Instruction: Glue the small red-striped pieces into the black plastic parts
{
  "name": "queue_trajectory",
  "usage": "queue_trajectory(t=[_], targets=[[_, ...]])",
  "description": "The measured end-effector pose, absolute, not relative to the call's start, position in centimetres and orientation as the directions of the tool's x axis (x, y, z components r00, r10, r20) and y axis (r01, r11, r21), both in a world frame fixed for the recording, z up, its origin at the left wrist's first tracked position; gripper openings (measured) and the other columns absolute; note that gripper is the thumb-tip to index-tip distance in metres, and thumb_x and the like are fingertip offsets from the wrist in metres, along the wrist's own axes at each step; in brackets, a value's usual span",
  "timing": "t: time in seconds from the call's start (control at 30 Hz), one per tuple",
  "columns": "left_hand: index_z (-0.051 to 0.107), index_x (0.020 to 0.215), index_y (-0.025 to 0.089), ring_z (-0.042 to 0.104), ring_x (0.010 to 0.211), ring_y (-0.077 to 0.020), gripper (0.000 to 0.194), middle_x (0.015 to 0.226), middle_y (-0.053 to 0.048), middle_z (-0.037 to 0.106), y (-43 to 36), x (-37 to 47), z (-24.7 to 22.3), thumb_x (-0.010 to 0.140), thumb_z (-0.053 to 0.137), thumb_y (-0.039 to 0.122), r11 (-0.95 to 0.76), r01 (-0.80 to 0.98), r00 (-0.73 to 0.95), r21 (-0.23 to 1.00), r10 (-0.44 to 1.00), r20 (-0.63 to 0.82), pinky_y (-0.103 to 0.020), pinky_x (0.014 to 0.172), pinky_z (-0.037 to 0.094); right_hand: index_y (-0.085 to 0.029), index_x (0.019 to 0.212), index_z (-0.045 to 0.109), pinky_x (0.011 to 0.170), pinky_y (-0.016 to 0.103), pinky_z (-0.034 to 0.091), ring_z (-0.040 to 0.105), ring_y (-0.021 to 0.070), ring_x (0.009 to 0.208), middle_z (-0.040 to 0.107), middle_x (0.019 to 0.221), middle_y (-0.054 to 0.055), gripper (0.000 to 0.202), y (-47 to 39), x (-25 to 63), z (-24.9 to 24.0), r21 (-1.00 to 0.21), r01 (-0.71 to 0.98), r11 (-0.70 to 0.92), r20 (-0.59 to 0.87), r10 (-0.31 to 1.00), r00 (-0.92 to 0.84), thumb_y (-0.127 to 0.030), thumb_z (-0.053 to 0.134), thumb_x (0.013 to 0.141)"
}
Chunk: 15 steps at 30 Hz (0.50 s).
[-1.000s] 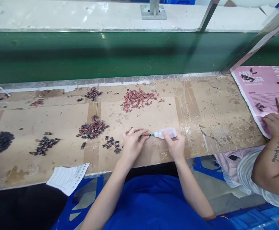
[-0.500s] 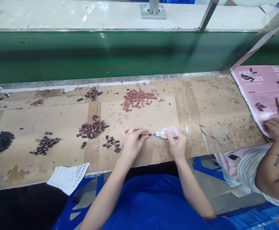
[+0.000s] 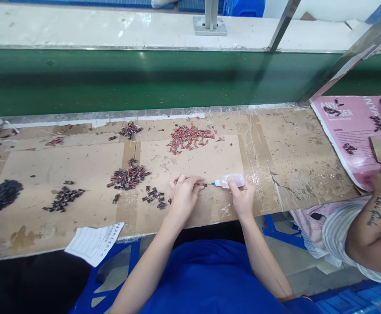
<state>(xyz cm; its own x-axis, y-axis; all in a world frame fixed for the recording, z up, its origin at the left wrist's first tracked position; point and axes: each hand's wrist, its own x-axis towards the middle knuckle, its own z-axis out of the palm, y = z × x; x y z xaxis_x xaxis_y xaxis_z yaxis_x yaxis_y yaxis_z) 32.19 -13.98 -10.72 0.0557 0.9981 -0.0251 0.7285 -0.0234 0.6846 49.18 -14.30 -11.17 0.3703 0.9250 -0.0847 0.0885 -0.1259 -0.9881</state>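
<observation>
My right hand [image 3: 243, 196] is closed round a clear squeeze bottle [image 3: 229, 180] with a blue-green needle tip that points left. Between the fingertips of my left hand [image 3: 186, 192] is a small black part [image 3: 205, 185], mostly covered by the fingers. The needle reaches right up to this part; whether they touch I cannot tell. Left of my left hand lie a few loose dark pieces [image 3: 154, 196]. Farther left is a heap of black-and-red parts [image 3: 129, 176]. Beyond my hands spreads a pile of small red parts with metal ends [image 3: 190, 137].
Cardboard [image 3: 177, 218] covers the bench. To the left are a black pile [image 3: 5, 194], another dark heap [image 3: 63, 199] and a paper slip [image 3: 94, 242] over the front edge. A green belt [image 3: 112, 83] runs behind. At right, a co-worker's tattooed arm [image 3: 373, 218] rests near a pink sheet [image 3: 344, 148].
The view has tilted slightly, so the bench sits a little lower. My left fingers have shifted slightly around the small part; the bottle stays at it. The co-worker's hand has moved a little.
</observation>
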Motion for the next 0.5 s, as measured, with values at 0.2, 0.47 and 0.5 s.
queue_trajectory(t=[0.2,0.47,0.5], targets=[[0.072,0.089,0.026,0.06,0.098,-0.0262,0.019,0.095,-0.004,0.075,-14.5,31.4,-9.9,0.089,0.056,0.018,-0.064,0.766,0.079,0.639,0.997,0.004,-0.048,0.094,0.036,-0.015,0.113,0.064,0.069,0.042,0.054,0.063,0.0251,0.071,0.068,0.077,0.007,0.062,-13.1,51.8,-10.8,-0.918,0.355,-0.179,-0.017,0.91,0.415,-0.055,0.074,0.067],[0.072,0.089,0.025,0.062,0.094,-0.0226,0.017,0.095,-0.004,0.074,-15.7,27.1,-9.3,0.089,0.055,0.025,-0.101,0.628,-0.012,0.772,0.99,0.139,-0.041,0.091,0.044,-0.023,0.106,0.072,0.097,0.049,0.04,0.05,0.0298,0.106,0.066,0.11,0.013,0.026,-7.6,47.3,-7.5,-0.484,0.81,0.331,0.374,0.915,-0.151,-0.035,0.052,0.095],[0.072,0.09,0.024,0.063,0.094,-0.0222,0.017,0.095,-0.004,0.074,-15.9,26.7,-9.3,0.089,0.056,0.026,-0.101,0.594,-0.027,0.798,0.989,0.145,-0.04,0.091,0.045,-0.023,0.103,0.073,0.096,0.045,0.041,0.051,0.0273,0.102,0.069,0.103,0.011,0.025,-6.3,45.7,-7.5,-0.479,0.772,0.417,0.305,0.904,-0.299,-0.031,0.051,0.096]])
